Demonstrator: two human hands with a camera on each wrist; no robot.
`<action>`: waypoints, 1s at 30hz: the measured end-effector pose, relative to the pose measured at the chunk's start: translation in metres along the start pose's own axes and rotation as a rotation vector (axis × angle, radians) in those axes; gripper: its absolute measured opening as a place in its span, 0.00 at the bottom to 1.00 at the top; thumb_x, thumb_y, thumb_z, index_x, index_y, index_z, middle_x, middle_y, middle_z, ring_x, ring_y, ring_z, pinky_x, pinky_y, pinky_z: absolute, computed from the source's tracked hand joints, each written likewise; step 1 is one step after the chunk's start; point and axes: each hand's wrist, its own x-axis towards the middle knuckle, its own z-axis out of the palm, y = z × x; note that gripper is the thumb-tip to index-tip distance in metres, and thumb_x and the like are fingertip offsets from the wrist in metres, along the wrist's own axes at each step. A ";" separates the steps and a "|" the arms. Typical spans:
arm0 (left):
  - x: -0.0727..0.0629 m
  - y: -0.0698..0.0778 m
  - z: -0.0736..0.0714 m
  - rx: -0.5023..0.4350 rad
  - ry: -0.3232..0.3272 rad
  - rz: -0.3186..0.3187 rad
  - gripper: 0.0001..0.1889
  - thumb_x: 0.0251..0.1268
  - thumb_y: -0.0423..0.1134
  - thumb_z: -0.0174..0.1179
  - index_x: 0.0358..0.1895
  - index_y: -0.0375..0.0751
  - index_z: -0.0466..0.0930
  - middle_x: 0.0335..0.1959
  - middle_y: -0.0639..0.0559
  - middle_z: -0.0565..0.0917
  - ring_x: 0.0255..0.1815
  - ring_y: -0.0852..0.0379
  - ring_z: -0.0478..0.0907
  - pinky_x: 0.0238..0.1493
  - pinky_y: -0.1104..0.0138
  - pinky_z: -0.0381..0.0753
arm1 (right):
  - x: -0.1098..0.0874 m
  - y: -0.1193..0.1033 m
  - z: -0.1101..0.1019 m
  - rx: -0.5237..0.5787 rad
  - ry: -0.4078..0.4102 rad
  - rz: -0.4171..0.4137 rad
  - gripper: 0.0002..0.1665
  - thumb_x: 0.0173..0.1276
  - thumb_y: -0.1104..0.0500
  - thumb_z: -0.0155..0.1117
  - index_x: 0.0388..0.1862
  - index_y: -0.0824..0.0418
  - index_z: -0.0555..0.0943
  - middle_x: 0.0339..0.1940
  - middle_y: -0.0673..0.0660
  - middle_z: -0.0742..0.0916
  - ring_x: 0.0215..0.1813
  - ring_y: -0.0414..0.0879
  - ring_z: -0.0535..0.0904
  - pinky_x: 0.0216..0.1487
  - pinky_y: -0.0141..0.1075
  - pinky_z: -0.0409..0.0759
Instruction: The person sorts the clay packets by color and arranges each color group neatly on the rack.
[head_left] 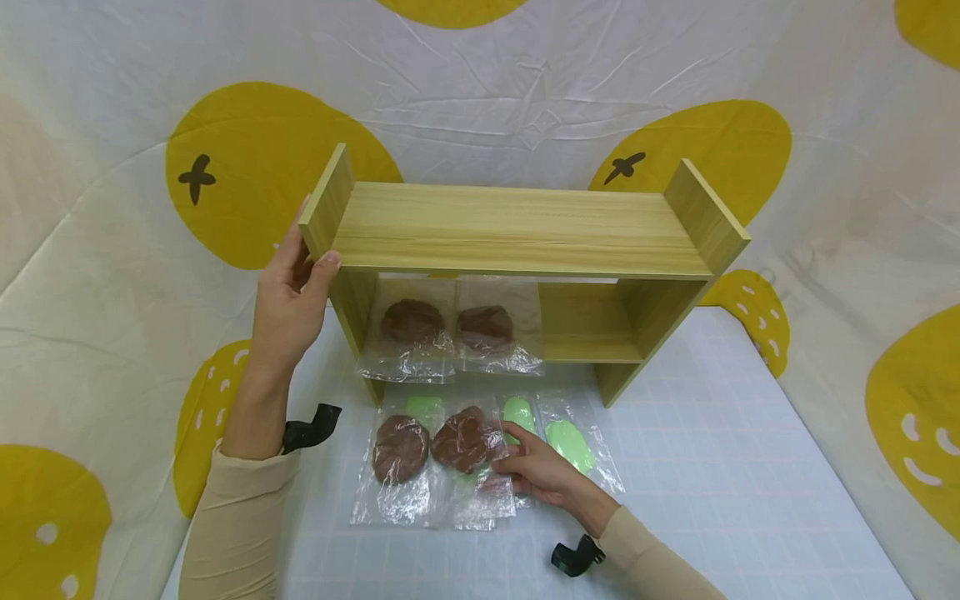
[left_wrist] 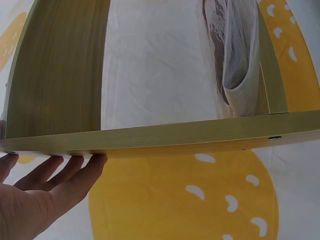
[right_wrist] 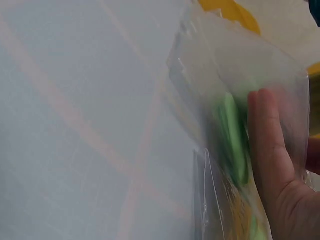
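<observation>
Clear plastic bag of brown clay (head_left: 467, 450): near, left of right grip (head_left: 542, 468) (pinching its right edge); left grip (head_left: 288, 312) holds wooden shelf (head_left: 510, 227).

You wear a long, plain beige fabric left sleeve (head_left: 236, 525), lightly creased, and a matching beige fabric right sleeve (head_left: 656, 557). A black, elbow-shaped left wrist fitting (head_left: 309, 431) juts out, mirrored by a similar black, bent right wrist fitting (head_left: 576, 558).

The pale checked desk (head_left: 720, 467) carries a wood-grain shelf unit (head_left: 517, 229) and clear plastic bags (head_left: 401, 504) of rounded brown lumps (head_left: 400, 450) and green lumps (head_left: 570, 446).
</observation>
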 end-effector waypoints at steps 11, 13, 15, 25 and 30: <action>0.000 0.001 0.000 0.004 -0.002 -0.016 0.31 0.76 0.35 0.55 0.77 0.63 0.62 0.70 0.50 0.72 0.61 0.47 0.75 0.58 0.61 0.78 | -0.009 0.002 -0.007 -0.014 -0.024 -0.033 0.42 0.71 0.75 0.55 0.79 0.57 0.55 0.50 0.63 0.85 0.41 0.47 0.84 0.39 0.36 0.85; 0.000 0.001 0.000 0.007 0.000 -0.020 0.31 0.76 0.36 0.55 0.77 0.63 0.62 0.70 0.50 0.72 0.60 0.46 0.75 0.58 0.60 0.78 | -0.012 0.001 -0.010 -0.051 -0.026 -0.056 0.41 0.70 0.74 0.56 0.79 0.57 0.56 0.50 0.61 0.86 0.40 0.45 0.84 0.36 0.34 0.84; 0.000 0.001 0.000 0.014 0.001 -0.023 0.31 0.76 0.36 0.55 0.77 0.63 0.62 0.70 0.51 0.72 0.60 0.46 0.75 0.58 0.59 0.78 | -0.017 -0.003 -0.012 -0.101 -0.031 -0.082 0.41 0.71 0.73 0.58 0.78 0.57 0.57 0.48 0.59 0.86 0.37 0.42 0.81 0.31 0.30 0.80; 0.000 0.002 0.000 0.005 0.004 -0.014 0.31 0.76 0.35 0.55 0.77 0.62 0.63 0.70 0.51 0.72 0.62 0.46 0.74 0.60 0.56 0.77 | -0.041 -0.024 -0.027 -0.207 -0.164 -0.192 0.37 0.73 0.72 0.56 0.77 0.58 0.59 0.51 0.59 0.84 0.32 0.39 0.73 0.25 0.26 0.68; 0.000 0.002 0.001 0.009 0.005 -0.026 0.31 0.76 0.36 0.56 0.77 0.63 0.62 0.71 0.52 0.71 0.64 0.45 0.73 0.62 0.48 0.74 | -0.055 -0.034 -0.032 -0.207 -0.223 -0.229 0.36 0.73 0.74 0.54 0.77 0.57 0.60 0.55 0.61 0.83 0.29 0.37 0.72 0.23 0.26 0.64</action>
